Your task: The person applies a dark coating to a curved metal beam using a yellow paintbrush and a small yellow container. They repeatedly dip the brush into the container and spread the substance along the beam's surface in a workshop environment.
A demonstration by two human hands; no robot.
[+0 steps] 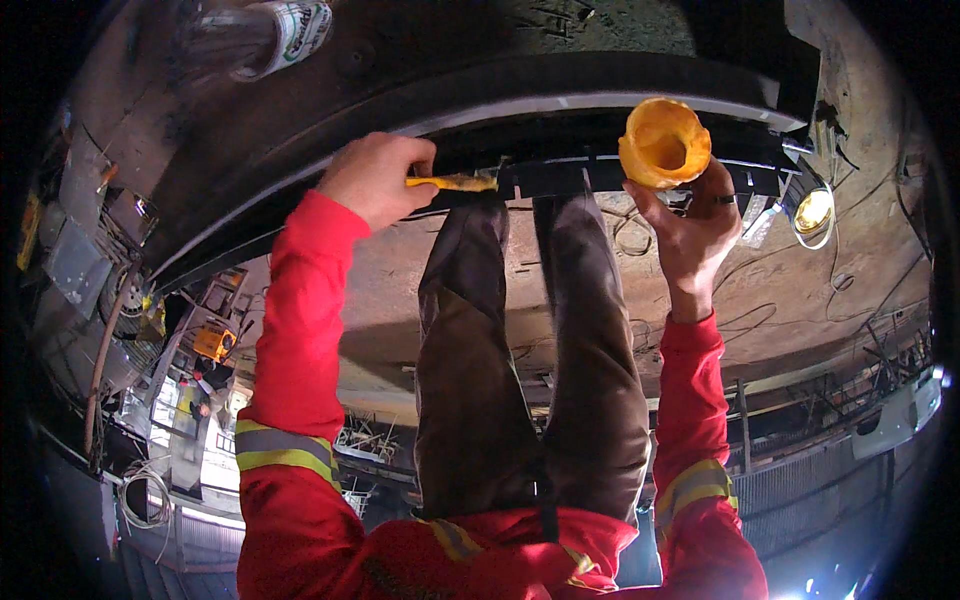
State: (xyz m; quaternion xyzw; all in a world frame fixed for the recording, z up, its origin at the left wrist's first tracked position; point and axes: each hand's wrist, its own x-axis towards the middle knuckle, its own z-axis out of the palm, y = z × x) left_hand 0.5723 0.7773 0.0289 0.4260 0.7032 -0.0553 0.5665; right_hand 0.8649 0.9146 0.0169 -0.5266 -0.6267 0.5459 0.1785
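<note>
My left hand (375,180) is closed around the handle of a small yellow-handled paintbrush (460,183). Its bristles point right and lie at or just above a dark metal beam (545,178) with pale line marks; I cannot tell whether they touch. On the other side, my right hand (695,240) grips a yellow, rough-rimmed cup (664,145) from below. The cup's round mouth faces up toward me, and its inside is stained orange-yellow. Both hands are over the beam, with my legs below it in the picture.
A labelled white bucket (285,40) lies at the far left beyond the beam. A lit lamp (814,211) stands to the right, with loose cables (760,315) on the floor. A yellow box-shaped machine (212,343) and metal racks are at the left.
</note>
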